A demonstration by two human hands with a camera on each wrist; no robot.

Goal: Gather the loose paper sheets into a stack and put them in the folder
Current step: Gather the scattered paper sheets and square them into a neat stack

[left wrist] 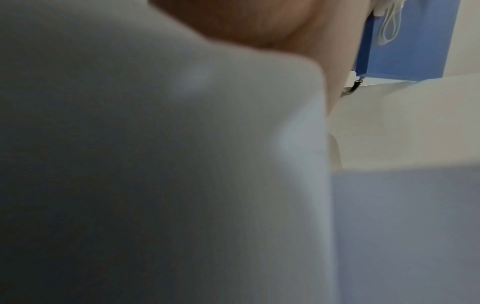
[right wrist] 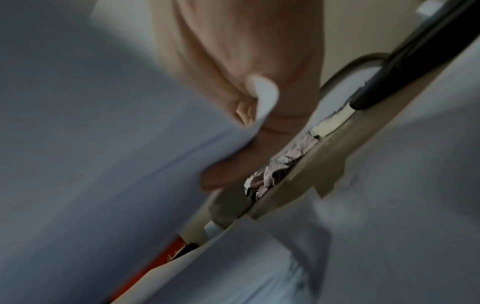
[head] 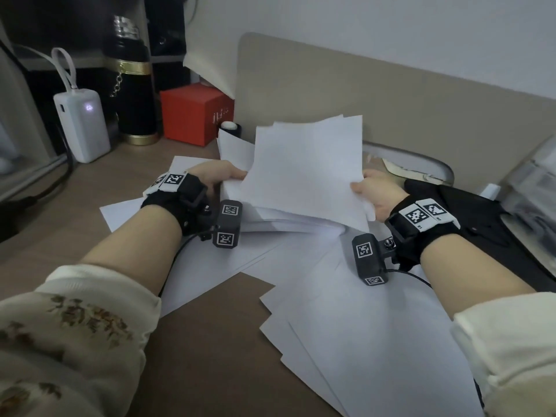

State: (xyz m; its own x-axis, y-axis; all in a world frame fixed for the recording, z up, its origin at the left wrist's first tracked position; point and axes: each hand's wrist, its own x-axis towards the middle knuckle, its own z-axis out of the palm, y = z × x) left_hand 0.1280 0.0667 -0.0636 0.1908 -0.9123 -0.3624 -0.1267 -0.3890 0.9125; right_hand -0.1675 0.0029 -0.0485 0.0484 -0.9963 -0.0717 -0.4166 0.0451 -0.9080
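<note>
- Left hand (head: 210, 176) and right hand (head: 377, 194) pinched the uneven paper bundle (head: 307, 167) by opposite edges.
- Loose sheets (head: 376, 335) on the surface (head: 210, 341) lay fanned; unaligned pages risked slipping from either grip.

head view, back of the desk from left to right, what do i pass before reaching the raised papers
white power bank → black and gold flask → red box → raised sheets of paper, held at their left edge by the left hand and at their right edge by the right hand
</note>
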